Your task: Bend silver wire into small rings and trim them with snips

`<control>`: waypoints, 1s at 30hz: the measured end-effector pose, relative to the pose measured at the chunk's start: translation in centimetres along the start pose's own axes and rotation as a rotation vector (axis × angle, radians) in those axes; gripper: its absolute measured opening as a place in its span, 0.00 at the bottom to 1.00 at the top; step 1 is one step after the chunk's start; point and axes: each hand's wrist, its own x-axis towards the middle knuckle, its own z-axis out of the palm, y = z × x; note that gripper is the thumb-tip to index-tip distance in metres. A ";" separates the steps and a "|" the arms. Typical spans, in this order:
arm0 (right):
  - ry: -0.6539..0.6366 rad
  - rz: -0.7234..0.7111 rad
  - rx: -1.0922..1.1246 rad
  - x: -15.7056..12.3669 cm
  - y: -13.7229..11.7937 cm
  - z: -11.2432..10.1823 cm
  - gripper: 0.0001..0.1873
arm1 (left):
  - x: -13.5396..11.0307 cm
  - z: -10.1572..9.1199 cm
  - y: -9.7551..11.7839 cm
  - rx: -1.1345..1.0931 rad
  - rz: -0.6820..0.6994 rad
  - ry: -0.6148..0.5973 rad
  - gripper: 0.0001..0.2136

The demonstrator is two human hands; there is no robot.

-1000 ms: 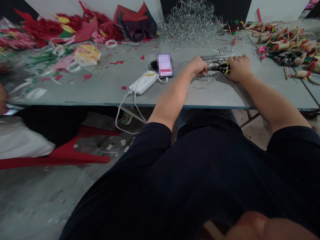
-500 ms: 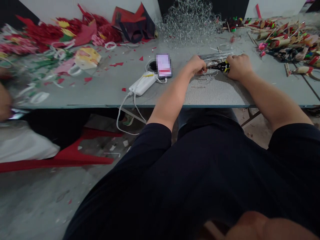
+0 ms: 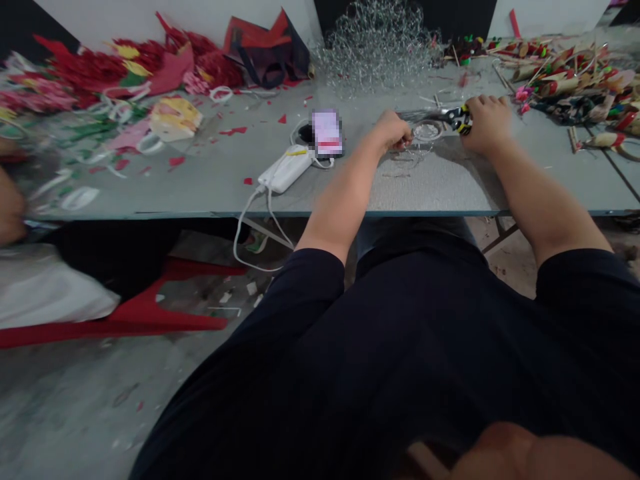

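Observation:
My right hand [image 3: 490,123] is wrapped around pliers [image 3: 457,119] with black and yellow handles, jaws toward the left. The pliers' handles look spread, and the jaws stand apart from my left hand. My left hand [image 3: 394,131] is closed in a pinch on thin wire [image 3: 414,148], mostly hidden by the fingers. Between the hands lies a pale, shiny ring-shaped thing [image 3: 429,131]. Behind it is a bundle of straight silver wires [image 3: 425,112]. Short wire bits [image 3: 397,175] lie on the grey table [image 3: 435,190] just in front.
A large heap of tangled silver wire [image 3: 380,47] stands at the back. To the left are a phone [image 3: 327,131], a white power bank [image 3: 287,168] with cables, and red flowers [image 3: 95,73]. Small wooden crafts [image 3: 575,80] crowd the right. Another person's arm [image 3: 10,207] shows at far left.
My right hand has moved the pliers right and slightly up, away from my left hand, and their handles have spread. My left hand has stayed nearly in place.

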 end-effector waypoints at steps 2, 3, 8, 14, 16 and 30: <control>0.068 0.116 -0.013 0.6 1.6 0.2 0.20 | 0.7 0.0 -0.5 -0.006 0.008 -0.001 0.19; 0.051 0.146 0.005 0.9 2.5 0.4 0.22 | 1.0 0.0 -0.7 -0.011 0.014 -0.003 0.19; -0.085 0.258 -0.032 1.7 6.2 1.6 0.35 | 1.4 0.0 -1.2 -0.008 0.049 0.027 0.19; 0.091 0.191 0.090 1.6 5.3 1.8 0.28 | 0.6 0.0 -0.4 -0.038 0.052 0.053 0.23; 0.222 0.073 0.172 1.7 3.4 1.8 0.20 | 0.7 0.0 -0.5 -0.021 0.052 0.046 0.23; 0.108 -0.056 0.200 -0.4 -6.7 2.8 0.15 | -2.1 0.4 1.1 0.227 0.193 0.133 0.09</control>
